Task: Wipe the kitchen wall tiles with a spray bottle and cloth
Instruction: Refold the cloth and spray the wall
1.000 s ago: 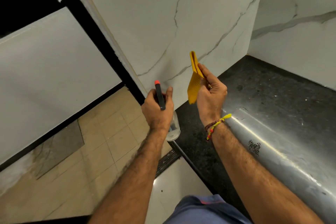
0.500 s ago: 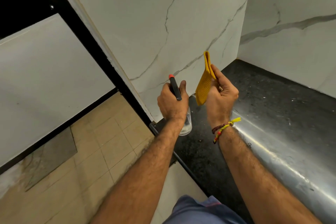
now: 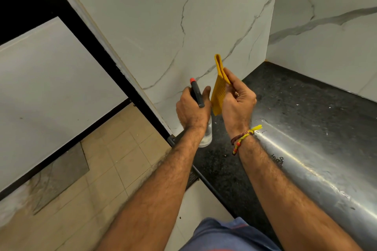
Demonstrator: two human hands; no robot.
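My left hand (image 3: pixel 191 111) grips a spray bottle (image 3: pixel 196 93) with a dark head, an orange-red nozzle tip and a clear body showing below the fist. The nozzle points up toward the white marble-veined wall tile (image 3: pixel 163 26). My right hand (image 3: pixel 237 102) pinches a folded yellow cloth (image 3: pixel 218 89) upright, just right of the bottle and close in front of the wall. A second tiled wall (image 3: pixel 326 36) meets the first at the corner on the right.
A black speckled countertop (image 3: pixel 295 98) runs under the walls, with a steel edge (image 3: pixel 306 169) on its right side. A black door frame (image 3: pixel 98 51) bounds the wall on the left. Beige floor tiles (image 3: pixel 114 169) lie below left.
Both hands have shifted right and drawn together; the bottle and the cloth are now almost touching. The view has swung slightly, showing more of the right wall.
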